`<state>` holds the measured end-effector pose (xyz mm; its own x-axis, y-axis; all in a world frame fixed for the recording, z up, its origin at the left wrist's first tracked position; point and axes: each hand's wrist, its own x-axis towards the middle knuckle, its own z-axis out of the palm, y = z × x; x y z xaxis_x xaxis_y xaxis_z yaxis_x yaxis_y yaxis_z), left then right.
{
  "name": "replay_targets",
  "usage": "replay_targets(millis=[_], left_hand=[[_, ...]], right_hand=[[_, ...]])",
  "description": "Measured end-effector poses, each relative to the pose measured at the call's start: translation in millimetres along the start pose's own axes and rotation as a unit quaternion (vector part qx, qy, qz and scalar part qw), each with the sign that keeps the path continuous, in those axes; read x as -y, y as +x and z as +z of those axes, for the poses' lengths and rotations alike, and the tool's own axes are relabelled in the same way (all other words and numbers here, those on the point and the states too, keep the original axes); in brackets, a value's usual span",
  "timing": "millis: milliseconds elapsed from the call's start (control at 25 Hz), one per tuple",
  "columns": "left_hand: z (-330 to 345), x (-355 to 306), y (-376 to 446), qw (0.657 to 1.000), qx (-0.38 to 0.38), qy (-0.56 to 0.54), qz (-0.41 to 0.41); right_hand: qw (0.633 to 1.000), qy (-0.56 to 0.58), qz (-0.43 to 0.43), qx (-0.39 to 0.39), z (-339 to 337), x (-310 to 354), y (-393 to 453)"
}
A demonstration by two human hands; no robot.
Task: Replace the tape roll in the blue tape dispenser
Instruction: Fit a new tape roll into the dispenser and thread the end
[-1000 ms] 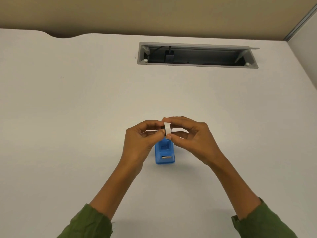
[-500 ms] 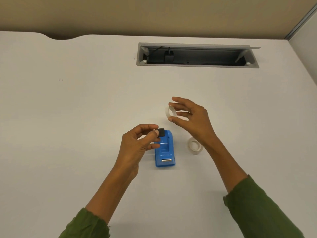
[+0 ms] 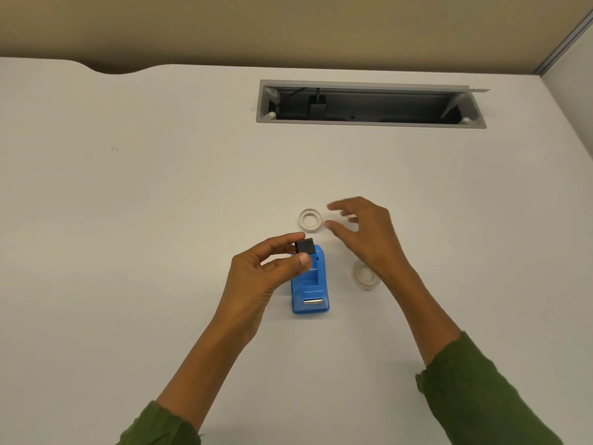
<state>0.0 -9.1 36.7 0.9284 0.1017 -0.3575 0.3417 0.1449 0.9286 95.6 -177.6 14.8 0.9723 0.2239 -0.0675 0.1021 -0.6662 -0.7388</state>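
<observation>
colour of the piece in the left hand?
Black, pinched in the left hand: the small spool hub. Head view.

The left grip [image 3: 271, 268] pinches a small black spool core [image 3: 305, 246] between thumb and fingers, held just above the far end of the blue tape dispenser [image 3: 310, 287], which sits on the white surface [image 3: 144, 220] directly right of that grip, its metal cutter at the near end. The right grip [image 3: 362, 232] hovers with fingers spread and holds nothing. Just left of its fingertips an empty white ring [image 3: 310, 220] lies flat on the surface. Under its wrist, partly hidden, lies a clear tape roll [image 3: 364, 276]. Far beyond both grips a grey cable tray [image 3: 369, 102] is sunk into the surface. Green sleeves [image 3: 475, 390] cover both forearms.
</observation>
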Motion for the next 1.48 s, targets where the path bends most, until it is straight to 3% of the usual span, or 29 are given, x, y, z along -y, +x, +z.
replay_targets(millis=[80,160,200,360,480,600,720,880,1280,1480], left_hand=[[0,1,-1,1.0,0.002,-0.006,0.001],[0,1,-2,1.0,-0.002,-0.012,0.002],[0,2,-3,1.0,0.0,-0.029,0.001],[1,0,-6,0.998,0.005,-0.068,-0.004],[2,-2,-8,0.998,-0.006,-0.065,-0.014],[5,-6,-10,0.998,-0.005,-0.05,-0.022],[9,-10,-12,0.999,-0.012,-0.028,-0.025],[9,-13,-14,1.0,-0.007,-0.021,-0.021],[9,-11,-18,0.999,-0.004,0.04,-0.001],[7,0,-12,0.991,-0.069,0.103,0.049]], right_hand=[[0.981,-0.165,0.098,-0.041,-2,-4,-26],[0.929,-0.325,0.178,-0.017,4,-7,-51],[0.919,-0.343,0.194,-0.004,7,-7,-60],[0.965,-0.194,0.175,0.005,1,-7,-70],[0.991,0.023,0.128,-0.025,-14,-1,-66],[0.959,0.274,0.067,0.02,-28,14,-67],[0.928,0.365,0.006,0.077,-31,25,-70],[0.925,0.364,-0.045,0.101,-29,31,-71],[0.95,0.282,-0.067,0.113,-18,25,-68],[0.982,0.152,-0.082,0.078,-8,17,-61]])
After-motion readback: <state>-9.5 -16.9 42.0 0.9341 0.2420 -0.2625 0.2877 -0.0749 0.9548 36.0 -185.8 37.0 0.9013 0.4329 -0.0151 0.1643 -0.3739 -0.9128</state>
